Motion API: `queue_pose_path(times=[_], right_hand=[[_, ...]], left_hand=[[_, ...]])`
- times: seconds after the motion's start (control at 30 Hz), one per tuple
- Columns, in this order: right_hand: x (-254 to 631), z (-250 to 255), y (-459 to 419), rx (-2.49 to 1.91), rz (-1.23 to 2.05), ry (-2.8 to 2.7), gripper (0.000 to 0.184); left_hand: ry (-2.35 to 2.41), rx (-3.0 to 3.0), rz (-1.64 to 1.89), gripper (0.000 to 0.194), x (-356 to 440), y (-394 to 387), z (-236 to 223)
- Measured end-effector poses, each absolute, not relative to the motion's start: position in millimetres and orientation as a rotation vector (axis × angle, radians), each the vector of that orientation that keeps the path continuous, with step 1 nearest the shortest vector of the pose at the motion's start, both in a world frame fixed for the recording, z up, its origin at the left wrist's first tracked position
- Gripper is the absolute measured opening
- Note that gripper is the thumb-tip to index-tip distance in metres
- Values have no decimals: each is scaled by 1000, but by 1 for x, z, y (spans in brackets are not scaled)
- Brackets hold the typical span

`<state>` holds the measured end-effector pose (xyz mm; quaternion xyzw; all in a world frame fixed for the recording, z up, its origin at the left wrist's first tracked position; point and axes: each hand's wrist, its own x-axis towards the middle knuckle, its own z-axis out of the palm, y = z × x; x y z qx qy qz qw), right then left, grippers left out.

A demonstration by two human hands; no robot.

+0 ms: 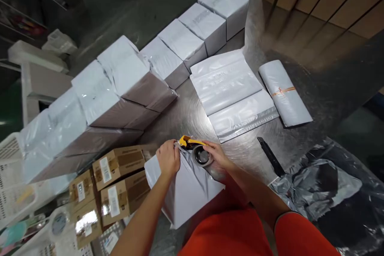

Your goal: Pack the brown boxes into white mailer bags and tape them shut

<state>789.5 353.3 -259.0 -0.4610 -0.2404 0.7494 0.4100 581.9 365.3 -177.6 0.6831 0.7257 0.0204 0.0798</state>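
Observation:
A box wrapped in a white poly mailer bag (pixel 183 194) stands on the steel table (pixel 240 148) right in front of me. My left hand (pixel 168 158) pinches the folded bag flap at the parcel's top edge. My right hand (pixel 214 155) holds a yellow tape dispenser (pixel 196 148) with a roll of clear tape, pressed against the same top edge beside my left hand.
Several wrapped white parcels (pixel 126 76) line the table's left and far side. Flat white mailer bags (pixel 231 88) and a rolled bundle of them (pixel 283 92) lie ahead. A black utility knife (pixel 271 156) lies right. Brown cartons (pixel 118 164) sit lower left, crumpled plastic (pixel 324 192) lower right.

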Motion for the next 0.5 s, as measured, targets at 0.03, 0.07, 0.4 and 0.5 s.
queue_pose_path(times=[0.03, 0.07, 0.4, 0.5], right_hand=[[799, -257, 340, -1162, 1913, -614, 46], [808, -256, 326, -1176, 1939, -622, 46], [820, -262, 295, -1161, 1918, -612, 50], [819, -265, 302, -1164, 1907, -636, 48]], left_hand=[[2185, 2044, 48, 40, 582, 365, -178], [2194, 2045, 42, 39, 582, 365, -178], [1860, 2382, 207, 43, 591, 330, -164], [899, 2494, -117, 32, 616, 261, -168]])
